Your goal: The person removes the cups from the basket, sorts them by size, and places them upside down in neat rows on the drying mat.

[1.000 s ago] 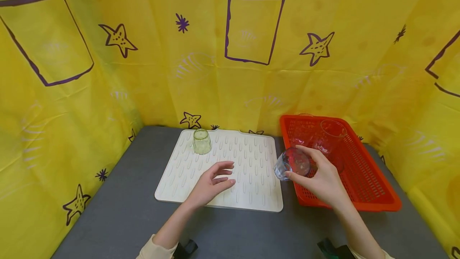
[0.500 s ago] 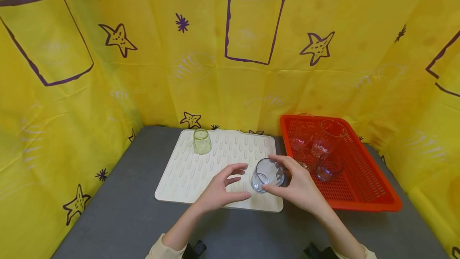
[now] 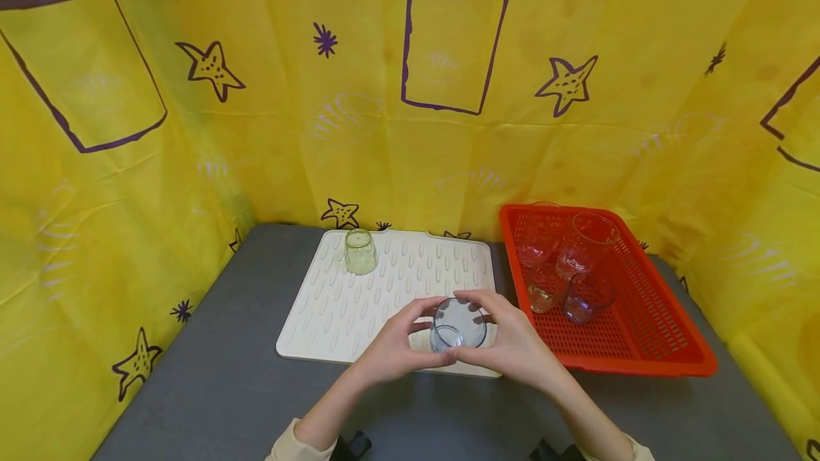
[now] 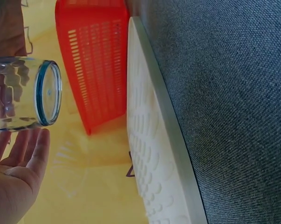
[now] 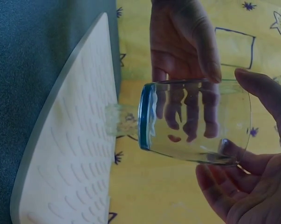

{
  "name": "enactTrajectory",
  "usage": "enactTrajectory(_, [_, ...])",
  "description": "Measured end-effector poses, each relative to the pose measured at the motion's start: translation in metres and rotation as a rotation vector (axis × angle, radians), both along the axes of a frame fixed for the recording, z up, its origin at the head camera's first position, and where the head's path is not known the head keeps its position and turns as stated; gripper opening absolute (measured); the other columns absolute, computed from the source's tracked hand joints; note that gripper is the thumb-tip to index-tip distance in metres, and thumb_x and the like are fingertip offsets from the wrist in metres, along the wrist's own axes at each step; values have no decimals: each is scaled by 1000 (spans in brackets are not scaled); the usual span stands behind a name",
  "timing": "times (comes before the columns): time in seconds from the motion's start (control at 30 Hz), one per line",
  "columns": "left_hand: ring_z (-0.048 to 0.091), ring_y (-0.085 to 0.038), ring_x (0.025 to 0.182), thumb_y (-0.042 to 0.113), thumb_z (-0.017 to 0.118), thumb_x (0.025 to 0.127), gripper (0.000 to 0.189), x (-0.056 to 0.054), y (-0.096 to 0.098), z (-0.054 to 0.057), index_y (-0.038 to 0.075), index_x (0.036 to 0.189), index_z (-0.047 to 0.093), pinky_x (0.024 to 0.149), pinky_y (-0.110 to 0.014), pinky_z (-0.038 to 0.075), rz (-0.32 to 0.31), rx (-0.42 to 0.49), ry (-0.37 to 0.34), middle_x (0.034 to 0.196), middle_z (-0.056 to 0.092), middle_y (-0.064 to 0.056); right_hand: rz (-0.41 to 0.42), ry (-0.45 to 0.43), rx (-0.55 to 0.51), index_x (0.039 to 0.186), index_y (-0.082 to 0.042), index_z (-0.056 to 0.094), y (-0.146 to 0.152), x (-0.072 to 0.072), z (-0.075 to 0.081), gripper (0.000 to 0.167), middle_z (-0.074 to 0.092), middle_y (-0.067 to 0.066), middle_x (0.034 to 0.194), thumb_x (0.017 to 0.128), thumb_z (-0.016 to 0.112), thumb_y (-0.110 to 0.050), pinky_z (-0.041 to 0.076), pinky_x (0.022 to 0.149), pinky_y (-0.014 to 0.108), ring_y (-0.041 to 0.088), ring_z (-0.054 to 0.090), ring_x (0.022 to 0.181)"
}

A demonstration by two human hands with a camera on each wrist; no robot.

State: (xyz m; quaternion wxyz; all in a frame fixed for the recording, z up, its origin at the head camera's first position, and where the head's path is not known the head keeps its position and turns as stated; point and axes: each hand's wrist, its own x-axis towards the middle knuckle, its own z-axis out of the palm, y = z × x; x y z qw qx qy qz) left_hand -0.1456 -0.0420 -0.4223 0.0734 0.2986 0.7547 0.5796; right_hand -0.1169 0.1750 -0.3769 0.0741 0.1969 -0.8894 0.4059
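A clear drinking glass (image 3: 460,326) with a thick bluish base is held upright above the near right part of the white ribbed drying mat (image 3: 346,326). My right hand (image 3: 509,340) grips its right side, thumb near and fingers on the far side. At its left side, my left hand (image 3: 403,343) holds it too, fingers curved behind the glass (image 5: 191,121) in the right wrist view. The base (image 4: 49,93) hangs clear of the mat in the left wrist view. A pale green tumbler (image 3: 360,253) stands upside down at the mat's back left.
To the right sits a red plastic basket (image 3: 679,329) with several clear glasses, one of them tall (image 3: 586,240). The mat lies on a dark grey table (image 3: 211,375). A yellow patterned cloth (image 3: 359,148) encloses the back and sides.
My right hand has carried the glass left from the basket's edge to over the mat. My left hand has moved right and taken hold of its left side.
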Motion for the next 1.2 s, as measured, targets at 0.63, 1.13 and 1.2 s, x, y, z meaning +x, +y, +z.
enactTrajectory(0.63, [53,-16,122,24,85,76,72,2,-3,-3,22,138,50,99,-33,46,80,77,-39,132,58,-1,39,-5,-108,135,-27,53,0,0,-7,78,59,-6,125,67,90,-33,53,89,36,16,55,107])
enactTrajectory(1.13, [45,-35,130,3,74,84,69,1,-4,0,1,143,37,102,-34,44,-21,464,-257,139,46,-21,50,-31,-203,132,-20,55,-3,-3,-25,71,59,-6,119,69,89,-23,53,90,36,14,56,106])
enactTrajectory(1.2, [44,-35,130,3,73,85,69,2,-4,1,1,143,36,102,-34,44,-26,490,-291,140,45,-21,52,-36,-220,132,-20,55,-5,-3,-25,70,60,-5,119,70,89,-23,52,91,36,15,56,107])
